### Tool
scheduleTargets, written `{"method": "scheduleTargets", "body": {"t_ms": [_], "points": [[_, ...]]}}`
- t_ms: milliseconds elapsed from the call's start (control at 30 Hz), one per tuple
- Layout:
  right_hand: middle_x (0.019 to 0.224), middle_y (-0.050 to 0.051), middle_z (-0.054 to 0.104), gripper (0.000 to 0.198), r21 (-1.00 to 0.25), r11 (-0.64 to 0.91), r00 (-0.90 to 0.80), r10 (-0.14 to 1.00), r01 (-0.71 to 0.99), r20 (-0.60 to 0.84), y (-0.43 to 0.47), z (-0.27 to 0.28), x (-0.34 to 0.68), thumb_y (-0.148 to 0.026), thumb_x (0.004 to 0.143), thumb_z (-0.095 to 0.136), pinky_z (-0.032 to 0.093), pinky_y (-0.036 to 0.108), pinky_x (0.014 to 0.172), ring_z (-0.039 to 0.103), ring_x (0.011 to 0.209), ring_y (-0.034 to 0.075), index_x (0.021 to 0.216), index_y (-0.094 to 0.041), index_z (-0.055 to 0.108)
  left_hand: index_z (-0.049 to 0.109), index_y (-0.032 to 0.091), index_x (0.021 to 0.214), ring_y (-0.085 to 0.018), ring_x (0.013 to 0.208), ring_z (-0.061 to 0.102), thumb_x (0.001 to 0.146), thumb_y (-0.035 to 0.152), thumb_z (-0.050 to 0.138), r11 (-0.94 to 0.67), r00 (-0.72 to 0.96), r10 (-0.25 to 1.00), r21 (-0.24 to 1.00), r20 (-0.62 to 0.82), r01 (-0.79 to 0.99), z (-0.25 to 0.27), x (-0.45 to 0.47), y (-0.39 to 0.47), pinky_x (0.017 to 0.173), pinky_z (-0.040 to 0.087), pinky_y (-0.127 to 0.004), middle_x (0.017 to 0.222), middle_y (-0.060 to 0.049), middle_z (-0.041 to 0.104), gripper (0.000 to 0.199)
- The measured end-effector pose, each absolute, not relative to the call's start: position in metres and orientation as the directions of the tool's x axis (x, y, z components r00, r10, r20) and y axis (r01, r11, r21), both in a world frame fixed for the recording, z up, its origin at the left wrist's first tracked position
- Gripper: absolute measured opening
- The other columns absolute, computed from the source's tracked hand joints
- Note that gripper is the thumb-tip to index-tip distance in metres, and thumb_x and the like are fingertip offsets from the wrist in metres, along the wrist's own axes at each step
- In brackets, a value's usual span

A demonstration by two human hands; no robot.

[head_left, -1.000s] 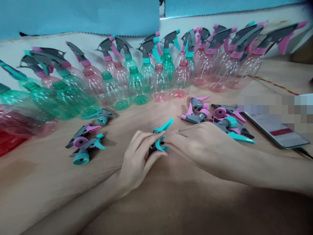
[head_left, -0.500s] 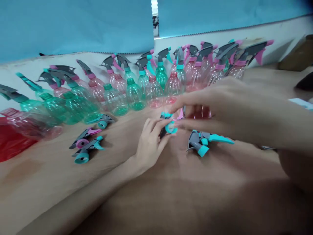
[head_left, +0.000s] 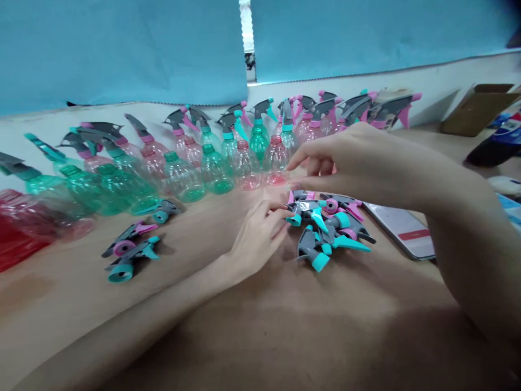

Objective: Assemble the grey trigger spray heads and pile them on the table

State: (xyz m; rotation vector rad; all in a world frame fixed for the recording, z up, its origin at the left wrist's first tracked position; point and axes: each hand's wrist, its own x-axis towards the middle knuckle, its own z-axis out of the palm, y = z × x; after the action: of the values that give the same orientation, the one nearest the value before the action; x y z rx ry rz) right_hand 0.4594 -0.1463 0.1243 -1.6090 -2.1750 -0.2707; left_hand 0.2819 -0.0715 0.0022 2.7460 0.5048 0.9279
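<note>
One left hand [head_left: 257, 236] low; right hand [head_left: 350, 164] raised, arched

Near tabletop [head_left: 277, 304] passable; bottle row [head_left: 217, 172] (tightly packed) bars back, spray-head heap [head_left: 330, 225] right.

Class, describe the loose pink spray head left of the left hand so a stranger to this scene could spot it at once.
Find the row of bottles across the table, then look in front of its left half. Three loose spray heads lie there; take the middle one. Its collar and trigger are pink, while both neighbours have teal collars.
</note>
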Motion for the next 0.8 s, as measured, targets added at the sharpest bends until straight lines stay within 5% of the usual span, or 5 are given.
{"method": "scheduleTargets", "body": {"t_ms": [200, 333, 567, 800], "points": [[0.070, -0.001, 0.067, 0.021, -0.014, 0.255, -0.235, 0.911, 0.967, 0.338, -0.139, 0.102, 0.445, -0.039, 0.084, 0.058, 0.035, 0.027, 0.049, 0.059, 0.060, 0.017, 0.097, -0.025, 0.067, 0.062, 0.018, 0.102, -0.021, 0.098, 0.056, 0.091, 0.015, 0.050, -0.862, 0.725, 0.507, 0.275, 0.465, 0.426, 0.016, 0.221, -0.059, 0.086, 0.047, -0.038, 0.102, -0.006, 0.059, 0.017], [0.079, 0.003, 0.070, 0.025, -0.028, 0.369, -0.354, 0.909, 0.929, 0.219, -0.129, 0.078, 0.421, -0.040, 0.086, 0.056, 0.040, 0.029, 0.053, 0.064, 0.074, 0.021, 0.099, -0.021, 0.066, 0.062, 0.019, 0.104, -0.021, 0.098, 0.057, 0.091, 0.015, 0.047, -0.792, 0.677, 0.607, 0.254, 0.416, 0.555, 0.022, 0.173, -0.054, 0.087, 0.047, -0.038, 0.102, -0.006, 0.060, 0.019], [0.093, 0.008, 0.072, 0.019, -0.037, 0.582, -0.577, 0.812, 0.813, 0.086, -0.113, 0.051, 0.371, -0.030, 0.088, 0.056, 0.050, 0.036, 0.070, 0.067, 0.086, 0.025, 0.096, -0.018, 0.069, 0.065, 0.021, 0.100, -0.020, 0.080, 0.061, 0.094, 0.024, 0.042, -0.724, 0.562, 0.666, 0.245, 0.490, 0.644, 0.025, 0.075, -0.033, 0.072, 0.050, -0.035, 0.097, -0.007, 0.064, 0.025], [0.102, 0.009, 0.071, 0.023, -0.060, 0.648, -0.646, 0.762, 0.759, 0.043, -0.089, 0.048, 0.325, -0.031, 0.090, 0.055, 0.049, 0.034, 0.067, 0.066, 0.088, 0.025, 0.106, -0.018, 0.065, 0.069, 0.030, 0.107, -0.023, 0.090, 0.062, 0.091, 0.031, 0.045, -0.769, 0.696, 0.630, 0.155, 0.344, 0.620, 0.031, 0.000, -0.038, 0.077, 0.052, -0.037, 0.103, -0.007, 0.064, 0.028]]}}
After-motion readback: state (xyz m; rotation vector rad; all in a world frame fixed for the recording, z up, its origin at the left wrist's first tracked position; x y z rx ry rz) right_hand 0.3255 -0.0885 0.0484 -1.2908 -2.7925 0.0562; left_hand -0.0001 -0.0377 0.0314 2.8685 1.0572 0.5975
